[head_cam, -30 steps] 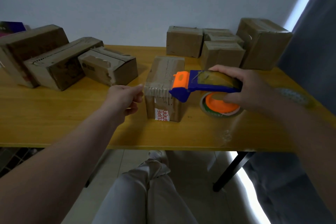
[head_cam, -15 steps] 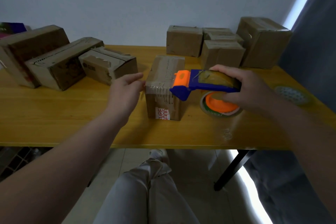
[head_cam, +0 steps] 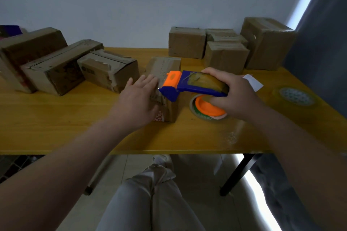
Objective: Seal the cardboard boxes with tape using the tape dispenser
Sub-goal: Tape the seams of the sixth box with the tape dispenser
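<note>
A yellow wooden desk (head_cam: pixel 56 118) stands against a pale wall, with the task's small cardboard box (head_cam: pixel 165 65) near the middle of it, somewhat toward the front edge. The tape dispenser (head_cam: pixel 189 88), blue with an orange head, rests its head on the box's top at the near right side. The right hand (head_cam: pixel 232 97) is wrapped round its handle, with its orange tape roll (head_cam: pixel 204 110) hanging below.

A second ago the left hand (head_cam: pixel 139 99) was curled at the box's near left edge, seemingly pinching the tape end. Now it lies flat with fingers straight over the box's near left top, while the dispenser has barely moved. That suggests the strip is laid and being pressed down, with the cut still to come.

Further out, larger boxes (head_cam: pixel 54 75) crowd the desk's left side and another cluster (head_cam: pixel 225 56) fills the back right corner. A spare tape roll (head_cam: pixel 294 97) lies by the right edge.
</note>
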A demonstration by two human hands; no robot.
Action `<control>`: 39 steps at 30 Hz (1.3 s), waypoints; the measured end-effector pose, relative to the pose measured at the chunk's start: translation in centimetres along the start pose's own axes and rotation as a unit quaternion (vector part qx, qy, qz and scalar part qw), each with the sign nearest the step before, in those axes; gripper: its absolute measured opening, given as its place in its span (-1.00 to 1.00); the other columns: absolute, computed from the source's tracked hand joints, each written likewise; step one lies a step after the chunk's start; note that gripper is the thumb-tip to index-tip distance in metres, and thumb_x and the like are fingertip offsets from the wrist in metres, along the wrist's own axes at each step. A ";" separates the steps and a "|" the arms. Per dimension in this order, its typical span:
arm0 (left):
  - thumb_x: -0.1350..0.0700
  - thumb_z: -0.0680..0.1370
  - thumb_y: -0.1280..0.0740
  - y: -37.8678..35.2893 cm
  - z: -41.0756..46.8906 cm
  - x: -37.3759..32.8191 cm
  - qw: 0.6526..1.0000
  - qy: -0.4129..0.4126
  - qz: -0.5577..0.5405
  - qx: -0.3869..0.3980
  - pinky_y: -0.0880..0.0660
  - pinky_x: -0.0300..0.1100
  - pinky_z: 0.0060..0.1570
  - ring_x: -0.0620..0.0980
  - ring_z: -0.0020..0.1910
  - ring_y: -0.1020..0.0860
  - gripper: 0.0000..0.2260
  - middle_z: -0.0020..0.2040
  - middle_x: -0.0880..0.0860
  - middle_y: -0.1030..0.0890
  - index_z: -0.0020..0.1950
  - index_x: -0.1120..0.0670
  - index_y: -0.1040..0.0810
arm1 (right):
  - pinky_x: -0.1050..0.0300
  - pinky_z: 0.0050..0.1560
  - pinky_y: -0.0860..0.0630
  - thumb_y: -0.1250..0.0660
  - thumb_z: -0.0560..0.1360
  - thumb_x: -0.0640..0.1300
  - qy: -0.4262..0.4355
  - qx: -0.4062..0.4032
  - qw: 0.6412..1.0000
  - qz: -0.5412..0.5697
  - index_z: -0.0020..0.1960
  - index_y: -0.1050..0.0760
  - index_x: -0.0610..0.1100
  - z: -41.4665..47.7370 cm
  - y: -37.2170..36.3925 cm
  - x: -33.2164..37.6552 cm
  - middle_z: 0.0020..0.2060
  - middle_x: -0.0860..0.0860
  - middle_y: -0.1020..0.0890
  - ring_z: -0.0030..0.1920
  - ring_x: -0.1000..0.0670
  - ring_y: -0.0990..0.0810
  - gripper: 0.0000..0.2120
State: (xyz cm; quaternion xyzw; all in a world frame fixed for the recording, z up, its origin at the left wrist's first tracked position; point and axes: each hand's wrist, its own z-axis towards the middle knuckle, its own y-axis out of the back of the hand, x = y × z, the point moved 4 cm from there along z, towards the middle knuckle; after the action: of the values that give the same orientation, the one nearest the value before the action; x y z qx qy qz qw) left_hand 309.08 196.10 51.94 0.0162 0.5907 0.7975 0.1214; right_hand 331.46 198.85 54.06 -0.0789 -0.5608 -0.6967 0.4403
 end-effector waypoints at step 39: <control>0.03 0.50 -0.34 0.8 1.1 -0.5 0.994 -0.092 0.030 0.057 -0.23 0.02 0.37 0.03 0.47 -0.22 -0.37 0.51 0.01 -0.23 0.50 -0.19 -0.15 | 0.31 -0.44 -0.34 -0.37 0.33 -0.26 -0.167 0.189 0.967 -0.043 0.25 -0.49 0.13 2.1 1.0 -0.8 -0.22 0.14 -0.51 -0.38 0.14 -0.46 -0.46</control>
State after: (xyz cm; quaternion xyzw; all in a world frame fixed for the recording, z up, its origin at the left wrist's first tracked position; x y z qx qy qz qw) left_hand 309.60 196.82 53.11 0.1137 0.6206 0.7612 0.1500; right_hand 331.79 201.10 55.02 -0.0859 -0.7506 -0.5735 0.3168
